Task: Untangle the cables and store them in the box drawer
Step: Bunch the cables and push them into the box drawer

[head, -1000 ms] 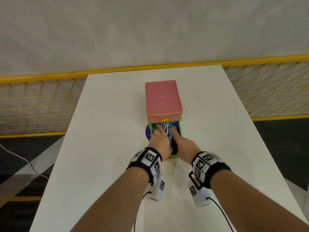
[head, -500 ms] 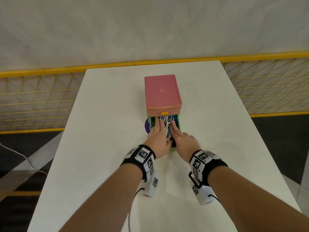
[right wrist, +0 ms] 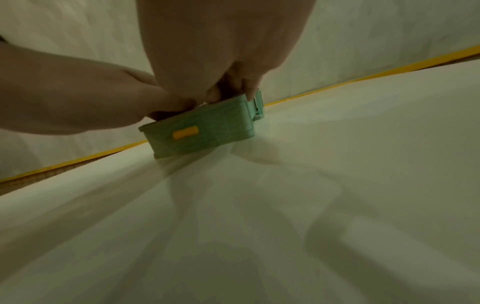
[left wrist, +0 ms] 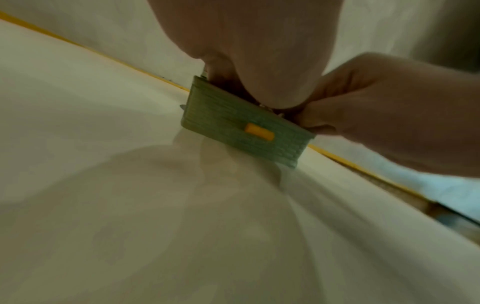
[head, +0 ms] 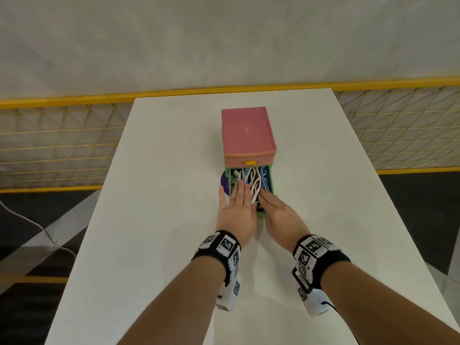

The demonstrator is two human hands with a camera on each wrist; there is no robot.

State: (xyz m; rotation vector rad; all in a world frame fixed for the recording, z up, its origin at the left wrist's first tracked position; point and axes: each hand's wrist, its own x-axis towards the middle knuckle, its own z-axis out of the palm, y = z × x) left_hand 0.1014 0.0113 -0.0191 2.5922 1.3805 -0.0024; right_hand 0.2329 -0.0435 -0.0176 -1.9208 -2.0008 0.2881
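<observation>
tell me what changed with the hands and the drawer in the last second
Both hands flattened out: the left hand and right hand now press straight fingers on the cables, less curled than before. The green drawer stayed pulled out of the pink box.

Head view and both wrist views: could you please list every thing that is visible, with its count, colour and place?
table: one, white, under everything
box: one, pink top, table centre
drawer: one, green with orange handle, pulled out toward the person
cables: several, white and blue, inside the drawer
disc: one, purple, beside the drawer's left wall
fence: yellow mesh, behind the table
left hand: flat on the cables
right hand: fingers on the cables
</observation>
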